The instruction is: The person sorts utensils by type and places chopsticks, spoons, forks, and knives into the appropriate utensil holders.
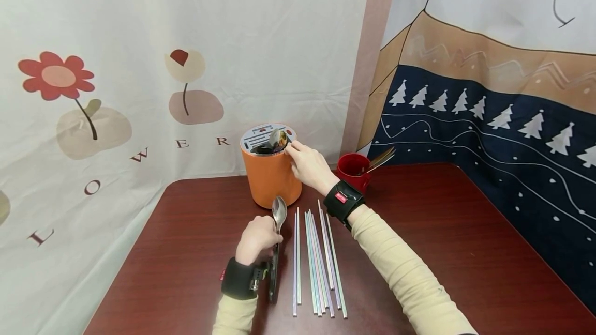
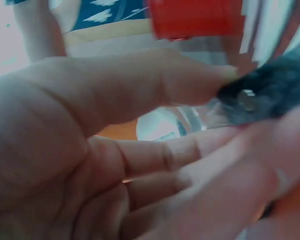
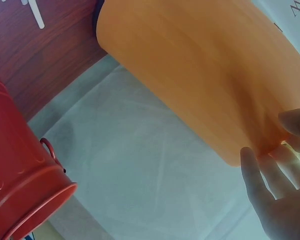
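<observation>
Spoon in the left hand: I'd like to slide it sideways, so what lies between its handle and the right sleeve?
From the spoon rightward, the head view shows pale sticks, then a bare strip of table before the right sleeve.

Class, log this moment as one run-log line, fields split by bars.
left hand: holds dark-handled spoon | right hand: at rim of orange holder | shiny sticks: on table | red cup: utensils inside

Orange colours the container (image 1: 272, 180), silver and black the spoon (image 1: 279, 212), pearly lilac and mint the sticks (image 1: 316, 268), near a red cup (image 1: 356, 180) on a reddish-brown, wood-grained table (image 1: 186, 252). Pale-yellow sleeves (image 1: 405, 268) meet black wristbands (image 1: 354, 206); a red-petalled flower (image 1: 58, 75) patterns white cloth (image 1: 288, 40), white trees (image 1: 461, 101) navy fabric (image 1: 503, 164).
</observation>
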A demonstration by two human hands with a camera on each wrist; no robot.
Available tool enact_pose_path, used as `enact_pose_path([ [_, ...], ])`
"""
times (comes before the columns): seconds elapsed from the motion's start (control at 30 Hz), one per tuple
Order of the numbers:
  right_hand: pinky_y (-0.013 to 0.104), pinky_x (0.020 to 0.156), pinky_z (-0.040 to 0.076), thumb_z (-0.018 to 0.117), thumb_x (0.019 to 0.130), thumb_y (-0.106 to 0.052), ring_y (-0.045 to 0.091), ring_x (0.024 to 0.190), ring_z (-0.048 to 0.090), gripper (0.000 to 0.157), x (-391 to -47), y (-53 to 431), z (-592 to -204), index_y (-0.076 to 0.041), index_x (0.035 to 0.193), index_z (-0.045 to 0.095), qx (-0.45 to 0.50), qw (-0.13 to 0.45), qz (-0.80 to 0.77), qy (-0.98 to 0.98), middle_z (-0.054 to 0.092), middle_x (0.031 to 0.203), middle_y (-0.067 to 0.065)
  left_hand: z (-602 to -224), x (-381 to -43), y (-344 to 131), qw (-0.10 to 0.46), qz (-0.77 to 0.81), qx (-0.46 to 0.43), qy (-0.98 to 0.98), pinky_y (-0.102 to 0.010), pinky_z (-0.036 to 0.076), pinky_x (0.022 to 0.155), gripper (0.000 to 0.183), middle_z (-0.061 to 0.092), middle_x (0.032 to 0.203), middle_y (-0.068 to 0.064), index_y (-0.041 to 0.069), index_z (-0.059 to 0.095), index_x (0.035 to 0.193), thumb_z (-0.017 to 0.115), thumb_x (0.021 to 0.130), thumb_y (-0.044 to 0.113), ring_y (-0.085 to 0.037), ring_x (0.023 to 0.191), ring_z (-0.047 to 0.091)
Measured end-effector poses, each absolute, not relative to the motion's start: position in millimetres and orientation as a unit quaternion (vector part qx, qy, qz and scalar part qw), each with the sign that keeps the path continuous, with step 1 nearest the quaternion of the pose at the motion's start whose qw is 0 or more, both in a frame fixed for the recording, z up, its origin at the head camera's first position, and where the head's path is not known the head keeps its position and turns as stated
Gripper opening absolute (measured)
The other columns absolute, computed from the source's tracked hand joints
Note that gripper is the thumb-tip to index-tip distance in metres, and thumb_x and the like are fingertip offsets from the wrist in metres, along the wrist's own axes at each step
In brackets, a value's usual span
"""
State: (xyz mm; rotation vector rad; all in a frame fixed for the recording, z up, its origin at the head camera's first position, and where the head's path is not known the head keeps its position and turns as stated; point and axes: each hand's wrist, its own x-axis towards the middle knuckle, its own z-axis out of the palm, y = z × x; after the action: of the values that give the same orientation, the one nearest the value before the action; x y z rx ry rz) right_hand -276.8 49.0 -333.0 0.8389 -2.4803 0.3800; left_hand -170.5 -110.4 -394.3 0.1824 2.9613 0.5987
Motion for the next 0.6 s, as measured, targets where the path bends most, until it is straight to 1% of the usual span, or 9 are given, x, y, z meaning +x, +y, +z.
enact_pose_path([
  [0.1, 0.033, 0.065, 0.053, 0.059, 0.089, -0.006, 0.023, 0.08, 0.061, 0.014, -277, 49, -332, -0.008, 0.104, 0.061, 0.307, 0.244, 0.139, -0.909, 0.057, 0.1, 0.006, -380, -165, -115, 0.042, 0.216, 0.048, 0.974, -0.026, 0.041, 0.05, 0.03, 0.061, 0.052, -0.001, 0.013, 0.054, 0.056, 0.07, 0.081, 0.018, -0.014, 0.052, 0.06],
  [0.23, 0.033, 0.064, 0.052, 0.059, 0.09, -0.007, 0.023, 0.079, 0.061, 0.014, -277, 50, -332, -0.009, 0.104, 0.06, 0.306, 0.245, 0.136, -0.91, 0.057, 0.101, 0.006, -368, -159, -122, -0.009, 0.256, 0.046, 0.966, -0.024, 0.04, 0.049, 0.024, 0.061, 0.054, 0.0, 0.011, 0.056, 0.065, 0.069, 0.084, 0.018, -0.01, 0.05, 0.06],
  [0.4, 0.032, 0.063, 0.052, 0.059, 0.089, -0.007, 0.022, 0.078, 0.061, 0.015, -278, 50, -332, -0.009, 0.104, 0.06, 0.305, 0.248, 0.131, -0.91, 0.058, 0.102, 0.006, -362, -158, -129, -0.082, 0.303, 0.032, 0.949, -0.026, 0.044, 0.052, 0.016, 0.065, 0.055, 0.0, 0.009, 0.063, 0.075, 0.069, 0.085, 0.02, -0.007, 0.049, 0.059],
  [0.53, 0.032, 0.062, 0.052, 0.059, 0.09, -0.006, 0.022, 0.078, 0.061, 0.014, -277, 51, -334, -0.008, 0.104, 0.06, 0.309, 0.255, 0.13, -0.907, 0.057, 0.101, 0.007, -360, -159, -133, -0.152, 0.314, 0.02, 0.937, -0.029, 0.047, 0.056, 0.015, 0.068, 0.059, 0.001, 0.009, 0.065, 0.078, 0.068, 0.085, 0.021, -0.009, 0.052, 0.061],
  [0.6, 0.033, 0.063, 0.052, 0.059, 0.09, -0.006, 0.023, 0.078, 0.061, 0.014, -277, 50, -334, -0.008, 0.104, 0.06, 0.31, 0.254, 0.13, -0.907, 0.057, 0.101, 0.007, -359, -158, -135, -0.189, 0.321, 0.017, 0.928, -0.03, 0.048, 0.056, 0.014, 0.07, 0.063, -0.002, 0.008, 0.066, 0.079, 0.068, 0.085, 0.02, -0.012, 0.054, 0.063],
])
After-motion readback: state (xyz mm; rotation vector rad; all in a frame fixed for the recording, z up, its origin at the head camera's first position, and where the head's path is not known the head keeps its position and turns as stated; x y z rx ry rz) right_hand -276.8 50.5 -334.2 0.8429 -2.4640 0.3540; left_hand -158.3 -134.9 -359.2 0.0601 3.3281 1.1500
